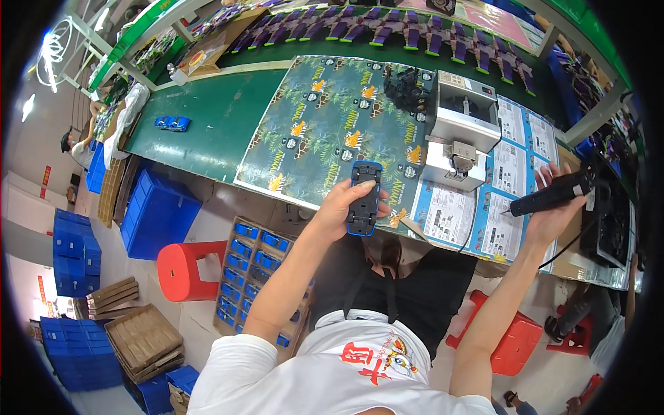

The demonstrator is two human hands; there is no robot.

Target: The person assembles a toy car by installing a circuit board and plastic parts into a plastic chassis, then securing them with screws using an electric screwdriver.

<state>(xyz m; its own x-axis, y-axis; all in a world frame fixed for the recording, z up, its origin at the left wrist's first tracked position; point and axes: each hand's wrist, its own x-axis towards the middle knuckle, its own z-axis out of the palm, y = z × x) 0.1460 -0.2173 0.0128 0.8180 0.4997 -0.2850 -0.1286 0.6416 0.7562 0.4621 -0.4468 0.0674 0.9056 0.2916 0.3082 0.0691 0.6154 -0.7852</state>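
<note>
At centre, the left hand [337, 209] grips a blue-edged toy car [363, 200], moulded black underside up. At three o'clock, the right hand [548, 223] holds a cylindrical black tool [550, 198]. Farther, at two o'clock, a boxy metallic machine [460, 130] stands among printed sheets [321, 131] on the smooth green table [207, 145].

Yellow-green lettering [353, 117] repeats across the dark green, animal-patterned flat sheet [318, 131] at centre; large red characters [358, 354] mark the white short-sleeved T-shirt [304, 379], lower centre; print too small to read covers the blue-and-white paper sheets [499, 234], right of centre
</note>
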